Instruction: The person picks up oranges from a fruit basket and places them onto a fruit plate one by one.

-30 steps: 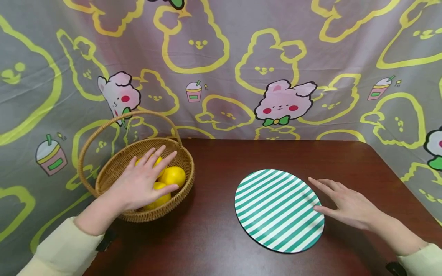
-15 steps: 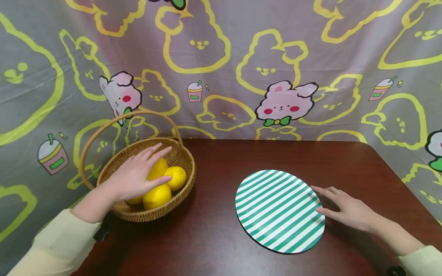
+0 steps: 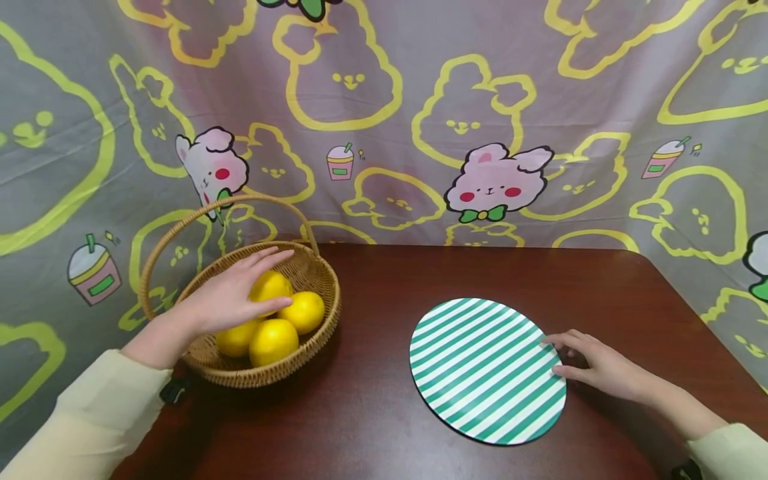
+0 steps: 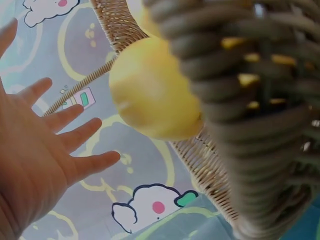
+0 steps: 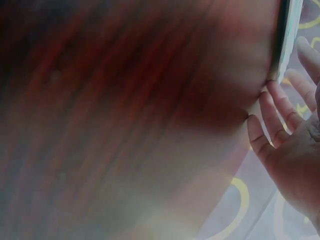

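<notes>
My left hand (image 3: 225, 300) hovers over the left side of a round wicker basket (image 3: 321, 343), fingers extended and thumb spread, holding nothing. Inside the basket lie several yellow lemons (image 3: 273, 343); part of the pile is hidden under the hand. The left wrist view shows a lemon (image 4: 150, 90) behind the woven rim (image 4: 215, 100), apart from the spread fingers. At the right edge of a round green-and-white striped mat (image 3: 489, 370) is my right hand (image 3: 606, 370), its fingers loosely bent. In the right wrist view its fingertips (image 5: 252, 120) rest on the table by the mat's edge (image 5: 287, 40).
The basket's tall arched handle (image 3: 192, 213) rises behind and left of the left hand. Beneath everything is a dark brown wooden table (image 3: 372, 413). A patterned cloth (image 3: 384, 80) with rabbits and yellow outlines hangs around its back and sides.
My left hand has drawn back leftward above the basket, uncovering more lemons. The right hand has come down at the mat's edge, its fingers bending a little more.
</notes>
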A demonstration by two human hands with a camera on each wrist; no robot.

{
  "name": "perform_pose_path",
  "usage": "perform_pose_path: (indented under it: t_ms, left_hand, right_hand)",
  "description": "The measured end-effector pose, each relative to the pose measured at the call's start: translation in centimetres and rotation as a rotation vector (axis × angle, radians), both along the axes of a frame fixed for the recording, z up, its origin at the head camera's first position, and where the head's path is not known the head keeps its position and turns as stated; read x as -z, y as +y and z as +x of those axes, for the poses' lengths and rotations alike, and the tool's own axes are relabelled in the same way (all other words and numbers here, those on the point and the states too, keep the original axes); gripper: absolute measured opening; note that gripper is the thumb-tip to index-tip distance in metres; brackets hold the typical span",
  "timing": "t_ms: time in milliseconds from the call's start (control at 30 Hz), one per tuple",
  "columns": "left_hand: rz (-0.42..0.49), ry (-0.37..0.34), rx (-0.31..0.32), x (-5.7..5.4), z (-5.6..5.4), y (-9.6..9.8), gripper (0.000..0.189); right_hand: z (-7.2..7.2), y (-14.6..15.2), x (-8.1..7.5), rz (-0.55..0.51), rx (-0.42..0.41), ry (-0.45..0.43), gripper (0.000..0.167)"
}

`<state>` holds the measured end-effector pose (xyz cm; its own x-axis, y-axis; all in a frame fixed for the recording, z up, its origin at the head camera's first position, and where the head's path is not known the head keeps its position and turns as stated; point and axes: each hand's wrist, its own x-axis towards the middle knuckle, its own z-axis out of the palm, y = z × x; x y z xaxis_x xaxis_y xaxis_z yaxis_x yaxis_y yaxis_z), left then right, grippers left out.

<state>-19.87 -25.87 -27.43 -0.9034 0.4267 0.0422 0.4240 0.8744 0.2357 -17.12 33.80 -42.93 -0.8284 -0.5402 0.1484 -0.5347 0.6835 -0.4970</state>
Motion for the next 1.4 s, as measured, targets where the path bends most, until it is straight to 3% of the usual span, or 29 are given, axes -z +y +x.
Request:
perform_pose_path:
  t_ms: [167, 467, 633, 767, 1067, 1400]
  left_hand:
    - [0.057, -0.02, 0.003, 0.3, -0.3, -0.6, 0.078]
    - [0.166, -0.021, 0.041, 0.8, -1.1, -1.9, 0.076]
    - [0.208, -0.07, 0.026, 0.7, -1.4, -2.4, 0.073]
    - [0.215, -0.115, 0.015, 0.4, -1.8, -2.7, 0.073]
    - [0.215, -0.182, 0.054, 0.0, -3.0, -2.9, 0.076]
    - [0.221, -0.26, 0.006, 1.2, -3.5, -3.6, 0.079]
  right_hand:
    - [-0.3, 0.2, 0.1, -0.04, -0.01, -0.04, 0.042]
    - [-0.5, 0.6, 0.7, -0.115, -0.045, -0.029, 0.037]
    - [-0.7, 0.8, 0.8, -0.153, -0.072, -0.068, 0.035]
    - [-0.9, 1.0, 0.9, -0.164, -0.085, -0.09, 0.035]
    - [-1.0, 1.0, 0.9, -0.162, -0.078, -0.112, 0.035]
    - [-1.1, 0.9, 0.7, -0.169, -0.089, -0.108, 0.035]
